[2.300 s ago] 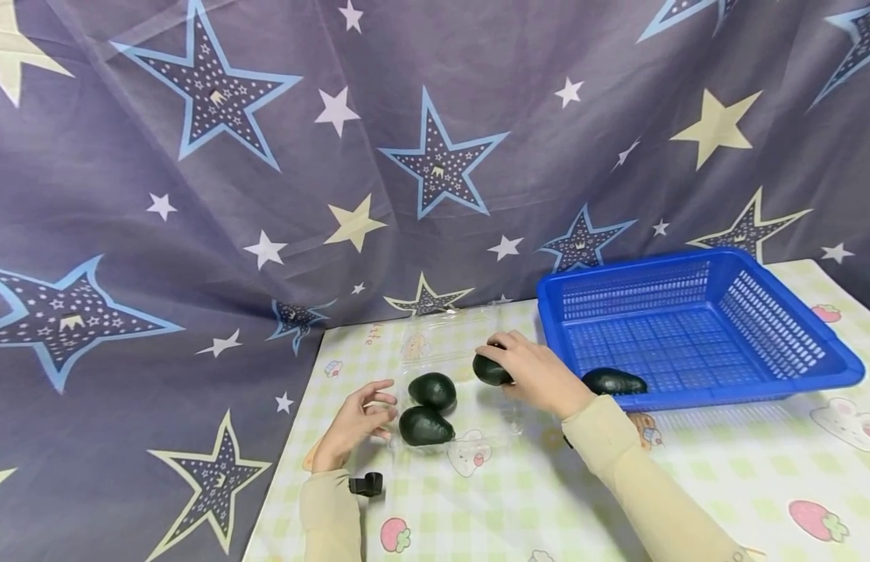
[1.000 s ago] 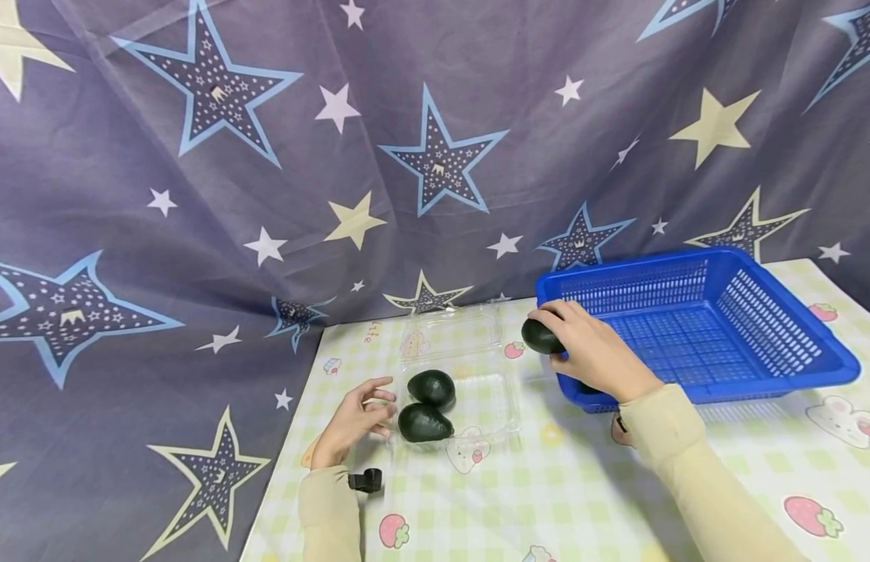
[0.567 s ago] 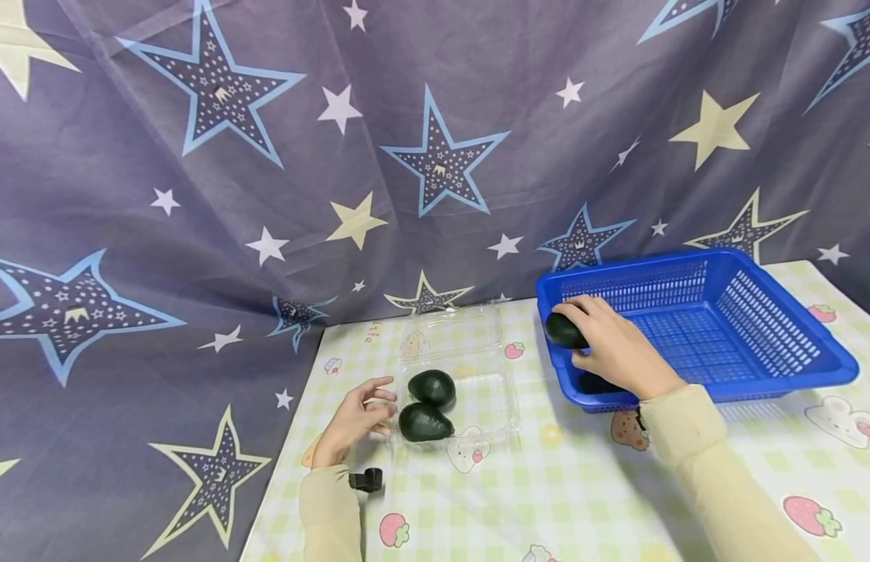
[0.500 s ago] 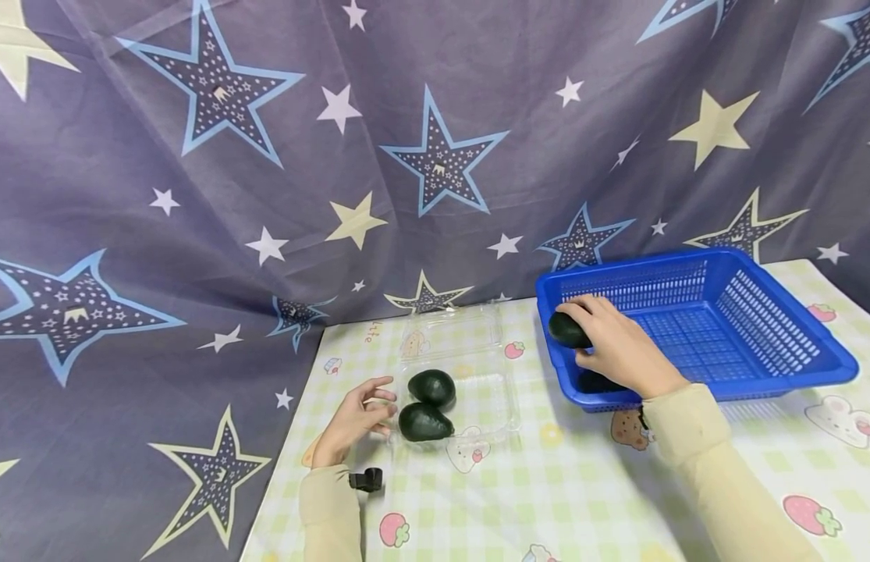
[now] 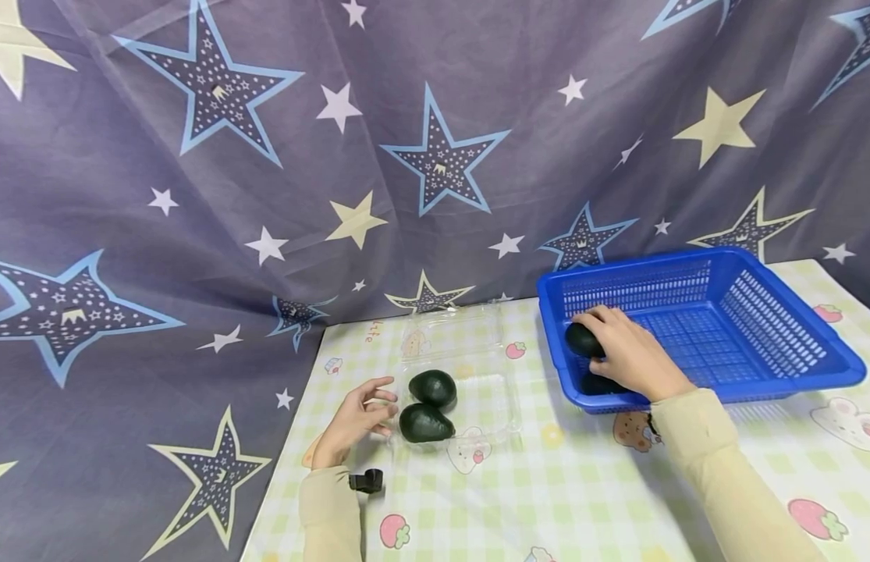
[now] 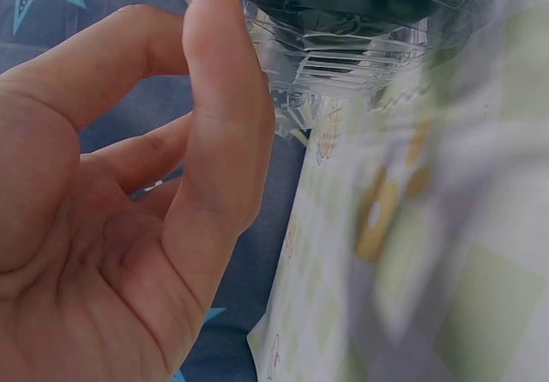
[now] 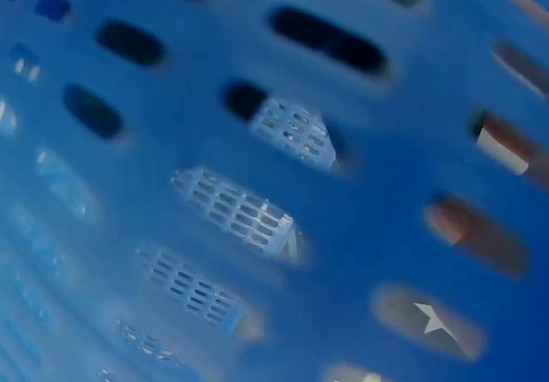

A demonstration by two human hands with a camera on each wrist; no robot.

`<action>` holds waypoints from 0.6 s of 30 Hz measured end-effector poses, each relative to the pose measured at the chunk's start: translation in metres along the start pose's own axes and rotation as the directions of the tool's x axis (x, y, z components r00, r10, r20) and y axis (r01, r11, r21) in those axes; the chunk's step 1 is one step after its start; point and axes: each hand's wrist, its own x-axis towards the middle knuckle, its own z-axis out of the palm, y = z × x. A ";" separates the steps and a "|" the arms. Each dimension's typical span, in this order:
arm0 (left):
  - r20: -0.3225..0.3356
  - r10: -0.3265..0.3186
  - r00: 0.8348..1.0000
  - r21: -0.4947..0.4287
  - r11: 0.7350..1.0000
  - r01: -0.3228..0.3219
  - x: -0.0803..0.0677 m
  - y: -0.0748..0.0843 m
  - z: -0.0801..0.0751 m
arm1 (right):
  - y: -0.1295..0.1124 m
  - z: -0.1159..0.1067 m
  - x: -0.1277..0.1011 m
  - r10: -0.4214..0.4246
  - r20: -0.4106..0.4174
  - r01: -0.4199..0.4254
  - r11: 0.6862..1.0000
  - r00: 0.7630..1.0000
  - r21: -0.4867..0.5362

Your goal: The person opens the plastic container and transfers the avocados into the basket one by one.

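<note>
My right hand (image 5: pixel 634 355) grips a dark green avocado (image 5: pixel 584 341) inside the left end of the blue basket (image 5: pixel 793 382). Below that hand, another avocado (image 5: pixel 599 384) lies in the basket, partly hidden. Two more avocados, a rear one (image 5: pixel 431 389) and a front one (image 5: pixel 426 423), sit at the left of an opened clear plastic clamshell (image 5: pixel 487 402). Beside the clamshell's left edge is my left hand (image 5: pixel 357 421), its fingers loosely bent and holding nothing. In the left wrist view, the left hand's fingertip is close to the plastic; contact is unclear.
The clamshell's lid (image 5: pixel 452 332) lies folded back toward the star-patterned curtain (image 5: pixel 301 156). A checked cloth (image 5: pixel 547 484) covers the table. Slotted blue basket wall (image 7: pixel 369 184) fills the right wrist view, hiding the right hand there.
My right hand has carried an avocado from the clamshell rightward, over the basket's left rim and down inside it. The left hand has stayed in place.
</note>
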 end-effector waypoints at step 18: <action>0.023 0.012 1.000 0.005 1.000 -0.012 -0.001 -0.001 -0.001 | 0.000 0.012 0.001 0.019 0.070 -0.021 1.000 0.997 0.022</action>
